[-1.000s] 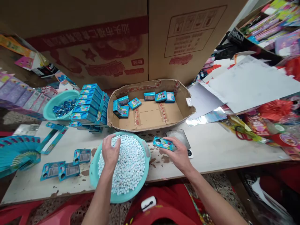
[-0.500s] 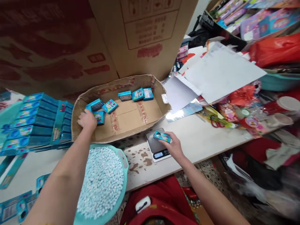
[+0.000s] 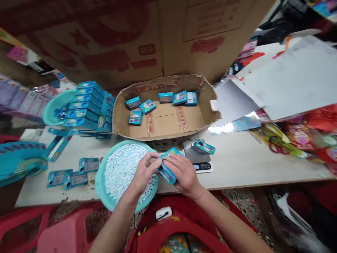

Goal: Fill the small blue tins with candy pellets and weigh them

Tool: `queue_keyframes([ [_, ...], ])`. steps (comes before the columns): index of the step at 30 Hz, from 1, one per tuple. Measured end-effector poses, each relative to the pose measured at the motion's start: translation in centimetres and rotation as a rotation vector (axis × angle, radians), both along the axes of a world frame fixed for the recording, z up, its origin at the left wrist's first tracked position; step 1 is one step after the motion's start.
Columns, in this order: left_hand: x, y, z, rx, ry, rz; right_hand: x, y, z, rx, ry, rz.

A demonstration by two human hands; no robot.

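Note:
My right hand (image 3: 185, 174) is wrapped around a small blue candy box (image 3: 167, 175), held tilted beside the basin. Pinched at the upper left end of that box are the fingers of my left hand (image 3: 146, 170); exactly what they grip is partly hidden. Beneath my left hand is a turquoise basin (image 3: 99, 182) full of pale blue candy pellets (image 3: 123, 165). A second blue box (image 3: 203, 147), a round opening showing at its end, lies tilted on the digital scale (image 3: 189, 150) right of my hands.
Several blue boxes (image 3: 135, 118) lie in a cut-down cardboard tray (image 3: 165, 137) behind the basin. Stacked blue boxes (image 3: 86, 105) stand left of it, with flat cartons (image 3: 76, 178) on the table in front. White sheets (image 3: 292, 80) and scissors (image 3: 277, 147) lie at right.
My left hand has come out of the cardboard tray to the front. My right hand has let go of the box on the scale and moved left; both hands are now at another box. The view has shifted left.

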State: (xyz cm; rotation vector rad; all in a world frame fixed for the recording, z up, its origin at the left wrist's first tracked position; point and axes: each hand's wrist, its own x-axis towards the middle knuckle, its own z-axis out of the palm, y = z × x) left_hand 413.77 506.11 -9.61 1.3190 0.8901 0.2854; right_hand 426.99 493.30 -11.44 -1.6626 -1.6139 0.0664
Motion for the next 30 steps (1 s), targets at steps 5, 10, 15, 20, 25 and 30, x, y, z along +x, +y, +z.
queue_keyframes([
  [5,-10.3,5.6,-6.5,0.781,0.520,0.194,-2.5,-0.4,0.2,-0.154,0.586,-0.176],
  [10,-12.0,7.8,-10.5,0.808,0.766,0.074,-5.4,0.8,0.3,-0.293,0.737,-0.274],
  [15,-9.1,5.8,-9.5,0.644,0.712,0.108,-7.3,3.1,0.1,-0.362,0.608,-0.236],
  [20,-9.7,5.9,-9.2,0.406,0.380,0.450,-8.3,4.9,0.9,-0.359,0.424,-0.189],
  [25,-10.2,5.5,-5.5,0.122,0.127,0.615,-9.7,6.4,2.0,-0.401,0.226,-0.103],
  [30,-9.9,4.5,0.4,-0.257,-0.426,0.812,-12.0,8.2,2.9,-0.418,0.034,0.005],
])
